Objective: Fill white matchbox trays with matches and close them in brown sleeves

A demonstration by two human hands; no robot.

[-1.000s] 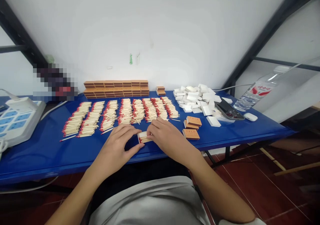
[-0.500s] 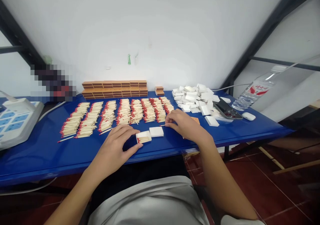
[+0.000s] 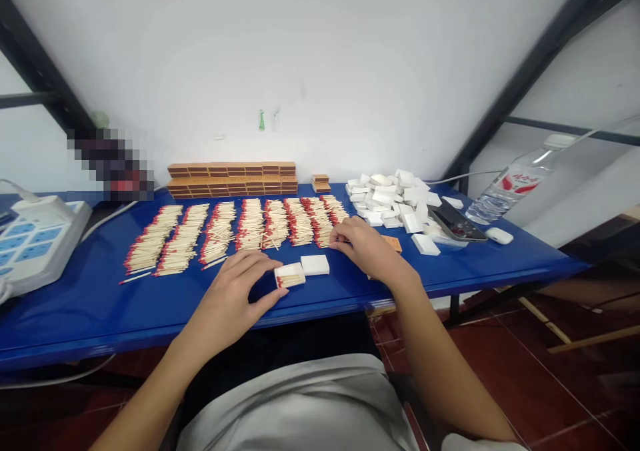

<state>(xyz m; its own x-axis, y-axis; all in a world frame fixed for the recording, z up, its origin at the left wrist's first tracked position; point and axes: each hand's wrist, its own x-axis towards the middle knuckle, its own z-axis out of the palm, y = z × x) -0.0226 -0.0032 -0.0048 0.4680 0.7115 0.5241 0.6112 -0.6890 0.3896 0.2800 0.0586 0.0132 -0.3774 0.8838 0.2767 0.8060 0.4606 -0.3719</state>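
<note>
A small white tray of matches (image 3: 290, 276) lies on the blue table (image 3: 90, 304) near the front edge. My left hand (image 3: 235, 291) rests curved beside it, thumb and forefinger touching its left end. A second white tray (image 3: 315, 265), blank side up, lies just to its right. My right hand (image 3: 367, 247) reaches to the right end of the rows of red-tipped matches (image 3: 250, 227), its fingertips pinched together at the matches there. What they hold is too small to make out.
Orange matchbox sleeves (image 3: 233, 177) are stacked along the wall, with a few more (image 3: 393, 243) by my right wrist. A heap of white trays (image 3: 393, 197), a phone (image 3: 457, 223), a white earbud case (image 3: 500, 235) and a water bottle (image 3: 515, 181) sit right. A power strip (image 3: 35, 237) lies left.
My right hand left the match tray and moved up and right to the end of the match rows. A second white tray now shows beside the first. The left hand stayed put.
</note>
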